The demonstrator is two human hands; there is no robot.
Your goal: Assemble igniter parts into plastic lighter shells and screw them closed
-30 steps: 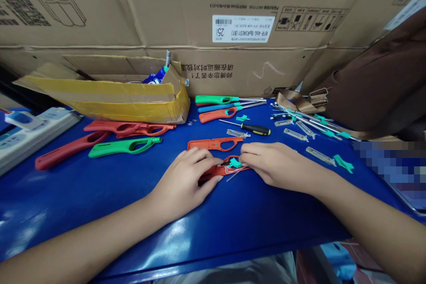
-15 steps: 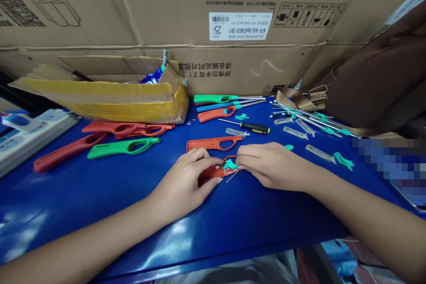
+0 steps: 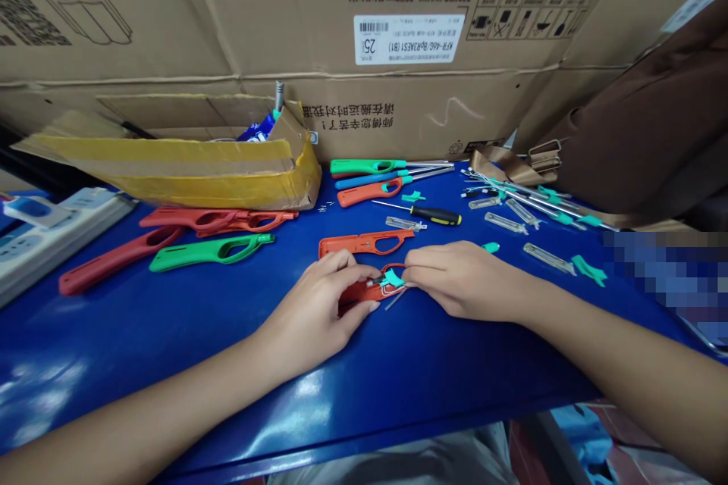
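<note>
Low over the blue table, my left hand [image 3: 327, 295] is closed round the handle end of an orange lighter shell half [image 3: 362, 292]. In that shell sit a teal trigger [image 3: 392, 278], white wires and a small dark part by my left fingertips. My right hand [image 3: 449, 278] pinches at the shell's front end; its fingertips hide what they grip there. A thin clear tube [image 3: 395, 300] sticks out below the shell. Just behind my hands lies another orange shell half [image 3: 367, 243], its inside facing up.
Behind are a yellow-black screwdriver [image 3: 435, 215] and assembled gas lighters [image 3: 369, 193]. Clear fuel tanks [image 3: 549, 258], teal triggers and metal rods [image 3: 538, 197] lie to the right. Red and green shells [image 3: 210, 251], a taped carton [image 3: 227, 186] and a power strip [image 3: 68, 227] stand left.
My hands stay almost in place, with the fingers still at the orange shell. The view has shifted very slightly; nothing else has visibly moved.
</note>
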